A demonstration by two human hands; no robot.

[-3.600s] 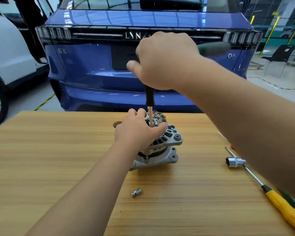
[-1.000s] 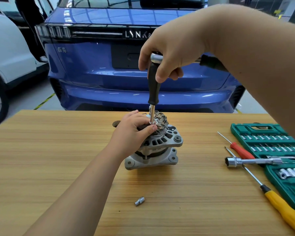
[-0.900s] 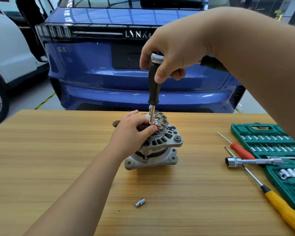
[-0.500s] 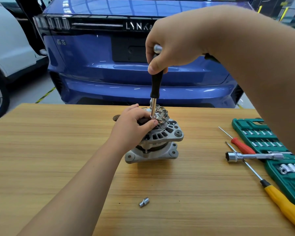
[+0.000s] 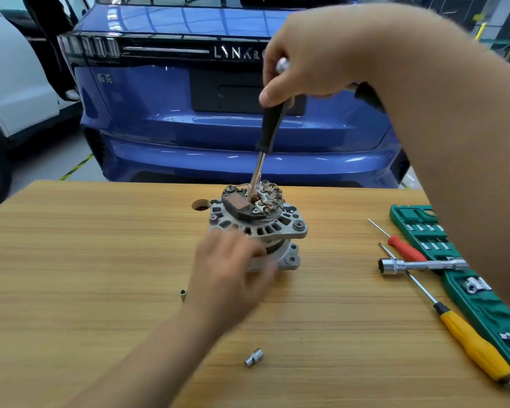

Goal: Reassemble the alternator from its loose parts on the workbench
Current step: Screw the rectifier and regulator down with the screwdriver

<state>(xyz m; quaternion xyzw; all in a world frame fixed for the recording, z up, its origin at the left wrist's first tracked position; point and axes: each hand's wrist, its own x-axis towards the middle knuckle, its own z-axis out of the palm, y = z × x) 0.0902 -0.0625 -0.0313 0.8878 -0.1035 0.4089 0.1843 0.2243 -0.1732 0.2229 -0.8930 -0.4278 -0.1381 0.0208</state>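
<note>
I am clenching my right hand (image 5: 315, 54) round the black-handled driver (image 5: 271, 125), its tip sitting on top of the alternator (image 5: 277, 228), which is standing mid-workbench (image 5: 86, 260). I am judging this a fastener-tightening step. My left hand (image 5: 230, 272) is blurring beside the housing, and I cannot tell its grip. The next move is calling for bracing the housing while turning.

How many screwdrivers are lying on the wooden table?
2: a red-handled screwdriver beside the green tool case, and a yellow-handled screwdriver nearer the front edge. The right arm may hide others.
</note>
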